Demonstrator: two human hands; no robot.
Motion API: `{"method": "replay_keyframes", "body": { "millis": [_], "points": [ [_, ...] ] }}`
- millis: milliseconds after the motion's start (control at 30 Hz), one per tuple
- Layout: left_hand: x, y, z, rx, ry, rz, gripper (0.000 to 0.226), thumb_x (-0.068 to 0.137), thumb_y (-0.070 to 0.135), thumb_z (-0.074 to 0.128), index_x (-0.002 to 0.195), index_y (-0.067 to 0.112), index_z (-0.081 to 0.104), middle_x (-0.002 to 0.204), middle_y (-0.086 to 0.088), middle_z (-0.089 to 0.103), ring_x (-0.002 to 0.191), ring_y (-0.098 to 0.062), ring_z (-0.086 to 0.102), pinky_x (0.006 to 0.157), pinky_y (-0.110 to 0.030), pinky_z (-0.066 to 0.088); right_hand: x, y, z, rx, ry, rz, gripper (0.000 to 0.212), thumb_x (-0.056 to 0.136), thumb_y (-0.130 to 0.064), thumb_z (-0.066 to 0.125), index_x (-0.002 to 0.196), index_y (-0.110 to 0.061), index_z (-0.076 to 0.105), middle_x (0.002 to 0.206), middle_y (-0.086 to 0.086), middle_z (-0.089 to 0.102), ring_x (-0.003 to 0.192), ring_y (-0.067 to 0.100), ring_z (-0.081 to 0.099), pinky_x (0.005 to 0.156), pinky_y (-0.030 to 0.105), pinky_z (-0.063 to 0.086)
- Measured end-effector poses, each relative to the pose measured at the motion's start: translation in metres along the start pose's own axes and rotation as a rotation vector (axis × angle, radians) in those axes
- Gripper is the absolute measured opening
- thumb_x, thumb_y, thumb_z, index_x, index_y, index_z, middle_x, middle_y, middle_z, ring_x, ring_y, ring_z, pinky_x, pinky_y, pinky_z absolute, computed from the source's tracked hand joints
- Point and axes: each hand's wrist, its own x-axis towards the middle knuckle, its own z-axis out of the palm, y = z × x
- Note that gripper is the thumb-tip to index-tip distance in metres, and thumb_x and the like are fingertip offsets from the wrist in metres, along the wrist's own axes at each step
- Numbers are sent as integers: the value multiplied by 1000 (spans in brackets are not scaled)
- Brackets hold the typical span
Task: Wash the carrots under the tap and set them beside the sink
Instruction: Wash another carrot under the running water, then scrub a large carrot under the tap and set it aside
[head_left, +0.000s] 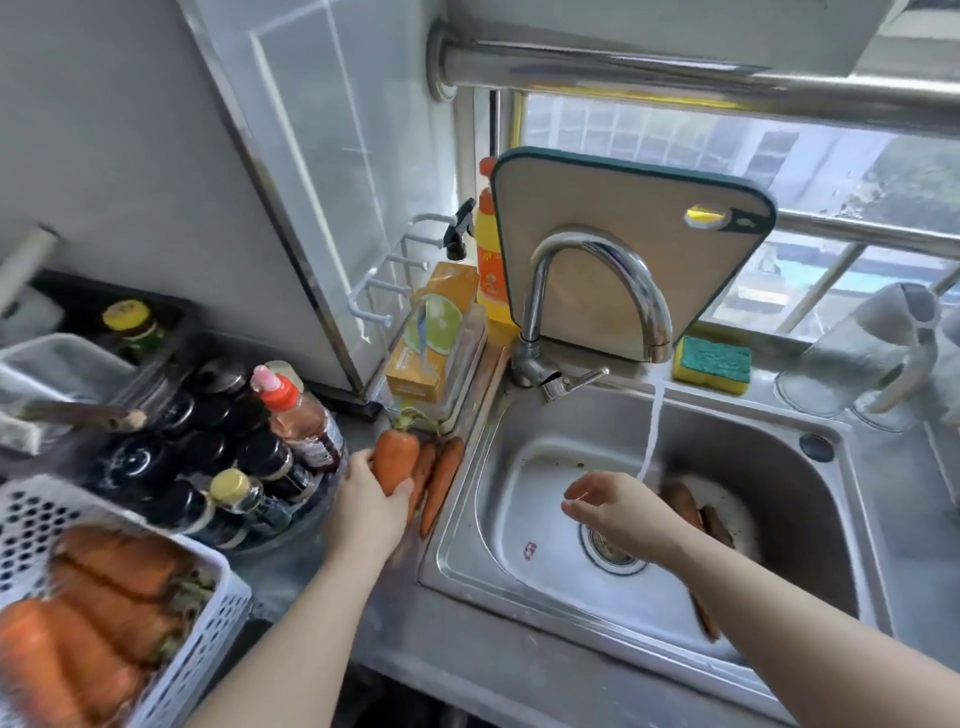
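White basket (221, 618): orange carrots (104, 587). Sink (753, 467): dark carrots (680, 501), tap (597, 249) running.

Bright orange on fat carrot (395, 460), yellow-green stem stub on top. Duller orange on slim carrots (441, 483) beside it. Brownish orange on dark carrots (680, 501) in steel-grey sink (758, 457). White basket (218, 613), regular round-hole pattern; orange basket carrots (98, 613) inside. Sponge (712, 364) yellow, green top layer. Cutting board (623, 208) beige, dark green rim. Detergent bottle (488, 254) yellow, orange-red cap. Chrome tap (597, 254).

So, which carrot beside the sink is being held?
The thick carrot, leftmost of three: the left hand grips it; the two thinner carrots lie beside it.
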Motion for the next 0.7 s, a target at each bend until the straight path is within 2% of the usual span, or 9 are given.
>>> {"method": "replay_keyframes", "body": {
  "millis": [133, 233, 367, 467, 567, 633, 700],
  "points": [
    [15, -6, 4, 73, -30, -69, 48, 87, 35, 60, 128, 15, 45, 128, -10, 54, 115, -33, 53, 92, -48, 46, 3, -3, 1, -15, -11, 9, 23, 89, -31, 61, 105, -16, 68, 99, -1, 70, 91, 14, 64, 78, 23, 46],
    [20, -7, 8, 157, -83, -69, 45, 89, 34, 55, 129, 14, 45, 127, -13, 54, 115, -35, 53, 94, -50, 46, 5, -4, 1, -16, -21, 18, 23, 89, -30, 62, 106, -15, 68, 101, 1, 70, 93, 15, 64, 79, 23, 46],
    [20, -6, 12, 223, -125, -113, 56, 92, 32, 52, 139, 9, 32, 137, -13, 32, 117, -36, 50, 99, -47, 42, 7, -2, 3, 4, -42, 26, 23, 89, -29, 61, 106, -15, 67, 102, 1, 70, 94, 16, 65, 83, 25, 48],
    [18, -4, 16, 224, -149, -107, 64, 91, 35, 52, 141, 8, 25, 139, -13, 26, 119, -37, 48, 101, -48, 40, 10, 0, 4, 25, -59, 37, 22, 89, -28, 61, 106, -14, 67, 102, 3, 71, 92, 16, 66, 84, 27, 50],
    [11, 2, 21, 273, -131, -30, 73, 88, 39, 54, 145, 10, 18, 148, -14, 20, 133, -37, 34, 109, -49, 31, 12, 4, 3, 33, -59, 49, 21, 89, -27, 62, 105, -14, 67, 101, 4, 71, 91, 17, 67, 84, 28, 50],
    [1, 11, 25, 363, -80, 81, 71, 88, 40, 53, 145, 15, 19, 152, -10, 13, 139, -33, 22, 114, -49, 23, 11, 10, 1, 15, -53, 60, 22, 90, -28, 61, 106, -14, 67, 103, 2, 71, 91, 16, 66, 84, 27, 50],
    [-10, 24, 34, 422, -65, 222, 66, 90, 40, 50, 146, 21, 21, 152, -7, 14, 141, -29, 22, 116, -49, 18, 9, 20, -1, -16, -53, 89, 22, 90, -28, 60, 106, -14, 67, 103, 2, 70, 91, 15, 64, 84, 26, 49]
  ]
}}
